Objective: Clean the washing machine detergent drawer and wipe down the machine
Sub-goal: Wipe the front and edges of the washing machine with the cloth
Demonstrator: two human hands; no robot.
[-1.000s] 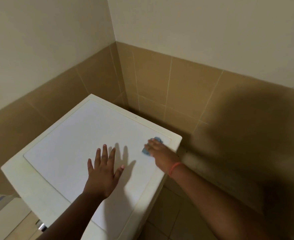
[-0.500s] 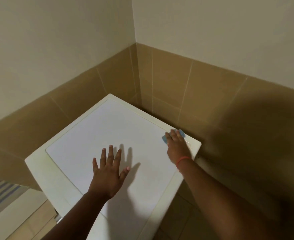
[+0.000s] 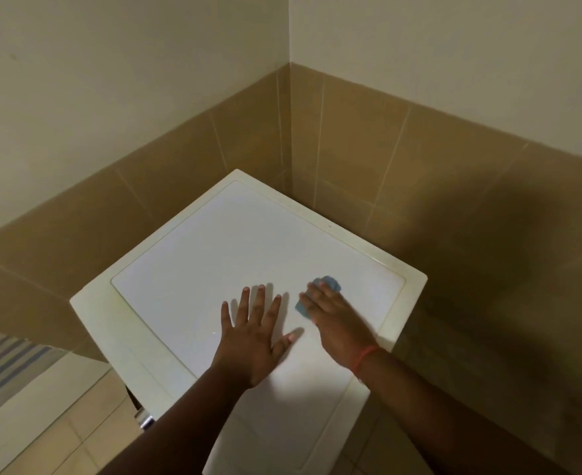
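Left hand: the left hand lay flat with fingers spread near the washing machine top's front edge.
Right hand: the right hand pressed a blue cloth with straight fingers toward the right edge.
Advice: overlapping strokes should reach every corner.

The right hand was motion-blurred at center right, covering most of the blue cloth; the washing machine front ran off the lower edge.

Bare forearms (no sleeves) — 1 orange wristband, right wrist.
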